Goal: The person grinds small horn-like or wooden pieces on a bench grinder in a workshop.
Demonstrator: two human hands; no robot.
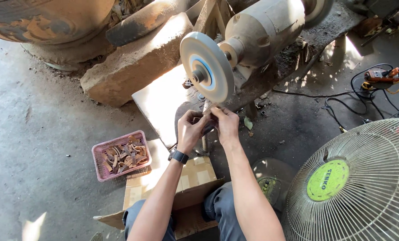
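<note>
At the centre of the frame, just below the wheel's lower rim, both hands pinch 1 small, dark piece (208, 119) between them; it is too small to tell its shape or material. The left hand (191, 128) has its fingers curled shut around the near end, and the right hand (225, 124) closes thumb and fingertips on the other side, so each grip is tight with no gap showing. The left wrist carries a black wristwatch (178, 156).

Directly above the fingertips sits the round, pale grey buffing wheel with a blue centre ring (207, 67), mounted on the shaft of a dusty grey bench-grinder motor (264, 29) on a rough wooden surface (293, 58). Whether the wheel spins cannot be told.

The risk, as I judge it, lies in how close the fingers are to the rim: with so little of the piece sticking out, a catch could snatch it away or drag the fingertips into the wheel. The watch strap could also snag.

Lower left, a pink plastic basket of brown curved offcuts (121, 155) rests on flattened cardboard (199, 178), well apart from the hands. At lower right stands a white wire-guard fan with a green hub (355, 183); black cables (364, 102) trail across the concrete floor at the right.
</note>
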